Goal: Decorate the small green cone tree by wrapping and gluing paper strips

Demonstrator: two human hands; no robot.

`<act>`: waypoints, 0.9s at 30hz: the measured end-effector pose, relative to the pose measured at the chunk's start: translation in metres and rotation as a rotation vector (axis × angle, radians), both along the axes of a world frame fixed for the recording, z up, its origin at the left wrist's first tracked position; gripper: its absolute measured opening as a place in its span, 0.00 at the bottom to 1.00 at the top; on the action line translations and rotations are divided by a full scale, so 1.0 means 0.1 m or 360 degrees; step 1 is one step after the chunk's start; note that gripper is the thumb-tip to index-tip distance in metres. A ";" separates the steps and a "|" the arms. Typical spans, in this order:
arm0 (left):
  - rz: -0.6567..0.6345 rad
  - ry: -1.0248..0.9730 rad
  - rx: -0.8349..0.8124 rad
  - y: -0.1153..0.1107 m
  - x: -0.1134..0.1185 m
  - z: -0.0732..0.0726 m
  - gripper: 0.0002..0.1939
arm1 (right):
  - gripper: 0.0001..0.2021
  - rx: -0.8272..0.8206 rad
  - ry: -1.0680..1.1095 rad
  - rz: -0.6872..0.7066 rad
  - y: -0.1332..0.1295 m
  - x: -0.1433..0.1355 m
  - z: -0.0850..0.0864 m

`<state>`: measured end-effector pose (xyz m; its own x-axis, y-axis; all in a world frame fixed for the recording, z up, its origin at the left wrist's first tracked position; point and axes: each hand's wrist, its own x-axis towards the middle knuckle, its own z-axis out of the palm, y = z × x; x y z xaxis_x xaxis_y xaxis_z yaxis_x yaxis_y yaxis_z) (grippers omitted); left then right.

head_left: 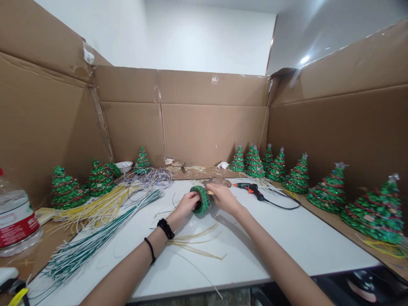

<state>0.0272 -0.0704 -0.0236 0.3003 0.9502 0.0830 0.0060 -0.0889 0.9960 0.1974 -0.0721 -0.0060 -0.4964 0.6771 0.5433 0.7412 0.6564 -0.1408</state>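
A green tinsel-like tree [201, 204] lies tilted between my hands above the white table, its hollow round base turned toward me. My left hand [188, 203] is closed on the rim of that base, with some fingers inside the dark opening. On the tree's far right side, my right hand [223, 197] is closed around a small tan piece [209, 192], which touches the tree; I cannot make out its kind. A brown round disc [225, 182] lies just behind my right hand. To the right of it rests a black and orange glue gun [251, 189] with its cord.
Bundles of green wire strands [105, 238] and yellow strands [95, 208] spread over the left side. Finished-looking trees [328, 189] line the right edge; others [98, 178] stand at left. A plastic bottle [19, 216] is far left. Cardboard walls [213, 123] enclose the table.
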 end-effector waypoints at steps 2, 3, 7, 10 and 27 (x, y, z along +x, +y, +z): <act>0.0026 -0.0004 -0.0020 -0.02 0.01 0.01 0.17 | 0.12 -0.0002 -0.0004 0.0004 0.01 0.00 0.00; 0.0037 0.0005 -0.0023 -0.03 0.01 0.02 0.18 | 0.12 -0.0008 0.0001 0.0008 0.01 0.00 0.00; 0.0051 0.0033 0.0002 -0.02 0.02 0.01 0.18 | 0.12 -0.0060 0.0080 0.0041 0.01 0.02 0.01; 0.0057 0.0002 0.0044 -0.02 0.02 -0.01 0.17 | 0.10 -0.0177 0.0179 0.0034 0.01 0.03 0.00; 0.0129 -0.0081 0.0076 -0.02 0.06 -0.02 0.14 | 0.12 -0.0177 0.0080 -0.0121 -0.01 0.00 -0.01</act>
<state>0.0334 -0.0726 -0.0251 0.2169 0.9658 0.1423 -0.0357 -0.1378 0.9898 0.1974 -0.0726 -0.0065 -0.4156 0.7690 0.4858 0.7784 0.5770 -0.2474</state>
